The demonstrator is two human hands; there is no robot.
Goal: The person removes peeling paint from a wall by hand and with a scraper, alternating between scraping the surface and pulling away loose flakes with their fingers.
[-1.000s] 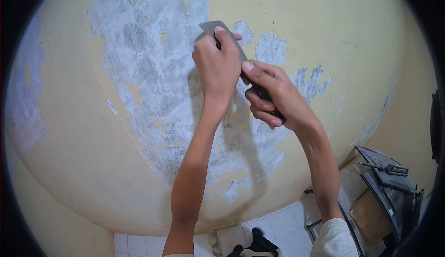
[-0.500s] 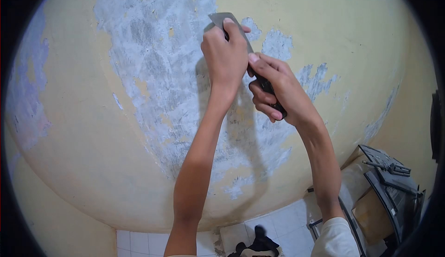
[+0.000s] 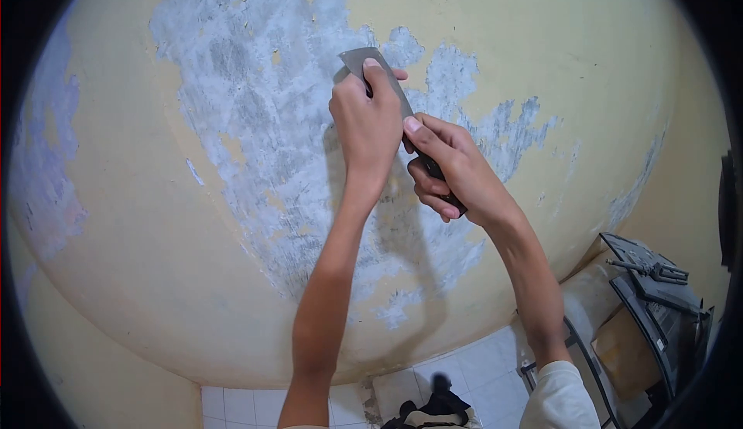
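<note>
Across most of the view stands a yellow wall [image 3: 542, 34], with a large grey-white bare patch [image 3: 232, 65] running from 11 o'clock down towards 6 and broken spurs of it reaching out to 2. At 12 o'clock from the middle of the view, the blade of a flat-bladed tool [image 3: 395, 92] lies against or close to that patch; whether its edge touches the wall I cannot tell. The left hand [image 3: 364, 123] is clamped on the blade, thumb on its grey face and most of the fingers hidden from view. The right hand [image 3: 464, 170], between 2 and 3 o'clock, is closed round the dark handle, which slants down towards 4, its thumb up by the root of the blade. The left forearm [image 3: 329, 290] crosses in front of the lower patch at 7 o'clock and hides part of it, while a shadow [image 3: 422, 274] falls over the patch between the two arms. The right forearm [image 3: 534, 282] passes near a stack of dark flat panels [image 3: 658, 305] at 4 o'clock, a brown board [image 3: 623, 348] among them, and the pale sleeve [image 3: 561, 398] covers some of the floor there. White floor tiles [image 3: 267, 406] show towards 6 and 7 o'clock, with a dark bundle [image 3: 441, 402], too blurred to name, between 5 and 6. Another bare patch [image 3: 46, 174] is at 9 o'clock.
</note>
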